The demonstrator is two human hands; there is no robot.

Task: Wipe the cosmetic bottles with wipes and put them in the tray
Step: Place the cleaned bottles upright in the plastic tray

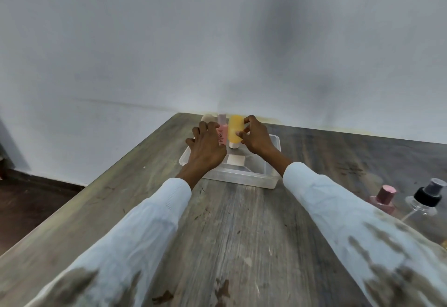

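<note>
Left hand [205, 148]: I see my fingers spread and lightly curled over the tray's far left part, fingertips against the pink bottle; whether they truly grip it I cannot tell.
Beige bottle [207, 118]: upright at the tray's far left, half hidden behind my left fingers.
Pink bottle [222, 132]: upright in the tray, between the beige one and the yellow one.
Yellow bottle [235, 130]: standing on its white cap in the tray, just right of the pink one.
Right hand [255, 137]: thumb and fingers curled round the yellow bottle's right side, pinching it.
Tray [242, 178]: clear plastic, on the bench [229, 234] near the wall.
Right edge of the bench: a pink-capped bottle [384, 198] and a clear spray bottle [425, 198] with a black collar, well apart from the tray.
</note>
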